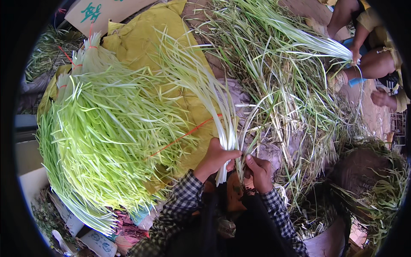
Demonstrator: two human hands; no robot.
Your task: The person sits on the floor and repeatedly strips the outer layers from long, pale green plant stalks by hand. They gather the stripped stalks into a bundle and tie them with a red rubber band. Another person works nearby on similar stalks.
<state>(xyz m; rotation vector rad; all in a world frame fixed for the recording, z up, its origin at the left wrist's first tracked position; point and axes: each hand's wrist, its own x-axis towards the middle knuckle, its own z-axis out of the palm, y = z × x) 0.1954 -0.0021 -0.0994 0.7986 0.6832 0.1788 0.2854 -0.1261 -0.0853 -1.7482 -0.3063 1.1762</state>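
Note:
My left hand (215, 157) is closed around a bunch of pale blanched chives (226, 131), white cut ends down and leaves fanning away from me. Close beside it, my right hand (261, 173) pinches a few greener, uncleaned chive stalks (239, 167) between thumb and fingers. My left thumb reaches across to these stalks. Left of my hands lies a large heap of yellow-green chives (118, 128), with bunches bound by red ties (77, 65) at their white ends. A loose red string (186, 132) crosses from the heap towards the held bunch.
A yellow woven sack (157, 19) lies under the heap. Uncleaned chives and dry trimmings (276, 90) spread at the right. A co-worker's hand (355, 54) at upper right grips a long chive bunch (308, 38). Cardboard (106, 16) with writing stands upper left; a trimmings-filled container (327, 237) sits lower right.

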